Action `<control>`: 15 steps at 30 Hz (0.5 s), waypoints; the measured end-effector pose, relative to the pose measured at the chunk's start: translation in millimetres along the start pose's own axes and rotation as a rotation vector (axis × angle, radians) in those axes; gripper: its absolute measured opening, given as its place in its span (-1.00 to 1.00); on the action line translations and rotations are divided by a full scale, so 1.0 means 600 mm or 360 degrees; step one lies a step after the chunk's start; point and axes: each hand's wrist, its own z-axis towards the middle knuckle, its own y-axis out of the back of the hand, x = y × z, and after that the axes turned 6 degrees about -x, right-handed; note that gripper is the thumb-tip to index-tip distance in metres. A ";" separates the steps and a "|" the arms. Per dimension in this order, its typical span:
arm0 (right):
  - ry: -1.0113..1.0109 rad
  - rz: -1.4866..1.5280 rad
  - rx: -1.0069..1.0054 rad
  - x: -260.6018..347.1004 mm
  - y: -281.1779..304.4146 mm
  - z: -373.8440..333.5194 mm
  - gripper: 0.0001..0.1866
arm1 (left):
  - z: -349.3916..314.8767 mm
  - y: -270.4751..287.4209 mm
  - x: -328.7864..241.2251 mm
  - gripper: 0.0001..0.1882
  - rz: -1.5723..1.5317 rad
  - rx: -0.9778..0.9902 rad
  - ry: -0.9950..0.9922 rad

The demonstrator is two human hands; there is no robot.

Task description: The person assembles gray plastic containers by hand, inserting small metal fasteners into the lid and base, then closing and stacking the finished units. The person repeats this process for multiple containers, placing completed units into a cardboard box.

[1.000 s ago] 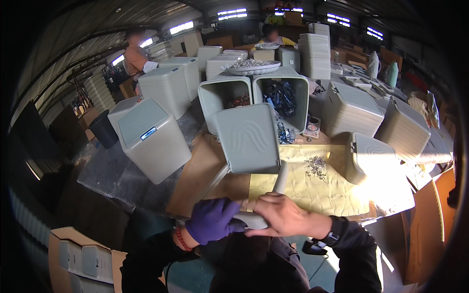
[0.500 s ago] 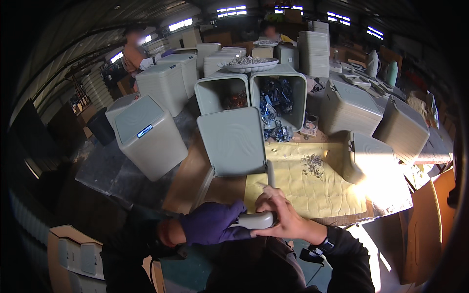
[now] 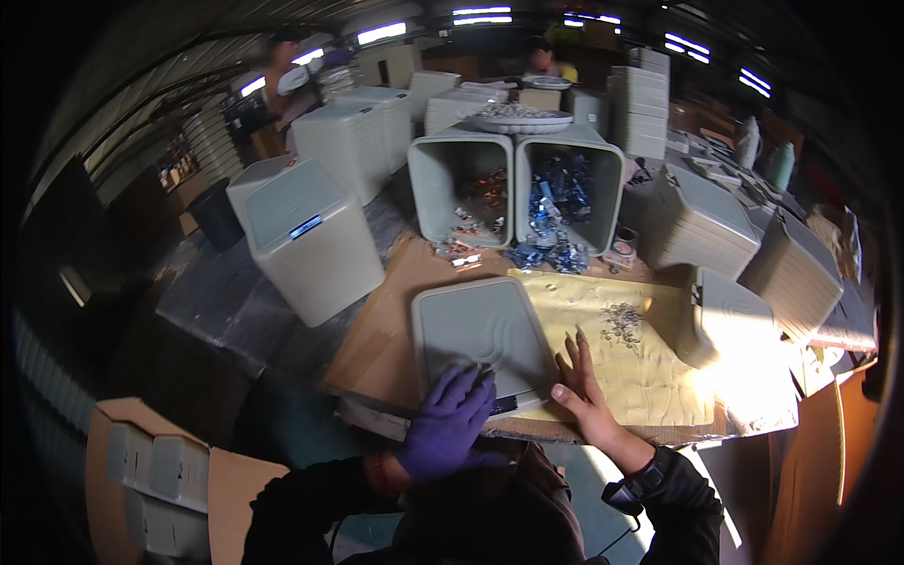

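Observation:
A grey-green bin lid lies flat on the brown cardboard in front of me, a small dark blue label at its near edge. Purple-gloved, my left hand rests flat on the lid's near left part with its fingers stretched out. My bare right hand is beside the lid's near right corner, fingers spread and holding nothing; whether it touches the edge I cannot tell. Beyond the lid, two bins lie on their sides: one with orange metallic pieces, the other with blue metallic pieces spilling out.
Yellow paper bearing a heap of small metal parts covers the right side. An assembled lidded bin stands at left; stacked bins are at right. A carton of bins is at lower left. Two people work at the back.
The lid, raised before, now lies flat. Both hands have left the rounded grey front piece they gripped; the left now lies on the lid, the right has opened beside it. The view has shifted slightly.

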 end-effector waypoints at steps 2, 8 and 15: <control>-0.0054 -0.0035 -0.0001 -0.006 -0.005 0.005 0.06 | -0.032 -0.016 0.017 -0.12 -0.0123 -0.0114 0.0185; 0.0071 0.0010 0.0152 0.009 -0.033 -0.024 -0.01 | -0.094 -0.027 0.036 -0.27 -0.0227 -0.0471 0.0305; 0.0744 -0.0745 -0.0198 0.067 0.019 -0.032 -0.01 | -0.078 0.128 0.350 -0.23 0.0824 -0.0945 0.0479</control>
